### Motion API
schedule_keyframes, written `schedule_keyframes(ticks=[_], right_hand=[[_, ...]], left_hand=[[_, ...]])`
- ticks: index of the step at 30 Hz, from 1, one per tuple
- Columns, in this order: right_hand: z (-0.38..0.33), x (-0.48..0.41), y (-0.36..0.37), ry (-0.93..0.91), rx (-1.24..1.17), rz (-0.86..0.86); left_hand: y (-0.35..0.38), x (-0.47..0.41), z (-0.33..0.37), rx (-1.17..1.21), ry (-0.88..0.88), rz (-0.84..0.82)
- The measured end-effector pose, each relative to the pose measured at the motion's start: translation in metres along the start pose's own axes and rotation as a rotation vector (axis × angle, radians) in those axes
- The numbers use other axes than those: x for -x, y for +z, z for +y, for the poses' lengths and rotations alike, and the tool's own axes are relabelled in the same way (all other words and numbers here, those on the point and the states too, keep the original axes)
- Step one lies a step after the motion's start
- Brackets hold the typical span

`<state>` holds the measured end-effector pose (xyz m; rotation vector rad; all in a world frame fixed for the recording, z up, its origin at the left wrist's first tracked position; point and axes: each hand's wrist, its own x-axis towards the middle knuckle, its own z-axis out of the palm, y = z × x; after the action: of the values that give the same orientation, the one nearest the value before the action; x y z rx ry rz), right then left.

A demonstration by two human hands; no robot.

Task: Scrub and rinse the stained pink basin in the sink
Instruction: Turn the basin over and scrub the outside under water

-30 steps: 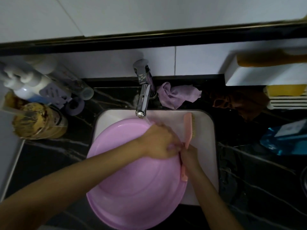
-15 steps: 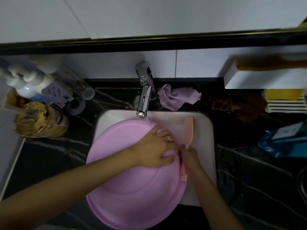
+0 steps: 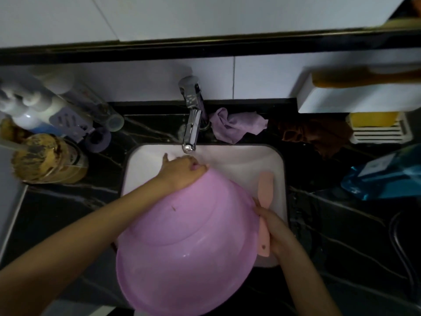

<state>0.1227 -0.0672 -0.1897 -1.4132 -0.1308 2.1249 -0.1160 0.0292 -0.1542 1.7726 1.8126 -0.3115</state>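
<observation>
Basin [image 3: 186, 258] tilts, glossy pink (one dark speck [image 3: 173, 208])

Before you, the round pink plastic basin [image 3: 186, 247] looks smooth and faintly glossy, the pale pink plastic brush [image 3: 265, 188] matt; upper centre, the chrome metal tap [image 3: 192, 126] shines beside a crumpled lilac cloth [image 3: 237, 126].

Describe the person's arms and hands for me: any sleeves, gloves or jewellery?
Both arms are bare to the frame's edge: no sleeve shows on the left forearm or the right forearm. The left hand and right hand are ungloved. No watch or bracelet shows at either wrist. The light is dim, so a ring cannot be ruled out.
</observation>
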Motion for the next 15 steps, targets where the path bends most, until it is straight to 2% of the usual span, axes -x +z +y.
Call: schedule_keyframes(ticks=[3,5,8,10,13,15], right_hand=[[0.011,-0.013,0.009,-0.064,0.104,0.129],[0.007,-0.022,0.017,-0.096,0.168,0.203],[-0.015,-0.034,0.028,-0.164,0.288,0.215],[-0.025,-0.044,0.031,-0.175,0.316,0.248],[-0.016,-0.054,0.031,-0.164,0.315,0.243],[-0.007,-0.059,0.028,-0.152,0.286,0.259]], left_hand=[[0.010,0.009,-0.009,0.096,-0.070,0.051],[0.010,0.009,-0.009,0.099,-0.047,0.078],[0.002,-0.004,0.003,0.080,0.017,0.075],[-0.002,-0.006,0.023,0.054,0.182,0.073],[0.007,0.010,0.053,-0.129,0.567,0.024],[0.009,0.017,0.050,-0.189,0.664,0.056]])
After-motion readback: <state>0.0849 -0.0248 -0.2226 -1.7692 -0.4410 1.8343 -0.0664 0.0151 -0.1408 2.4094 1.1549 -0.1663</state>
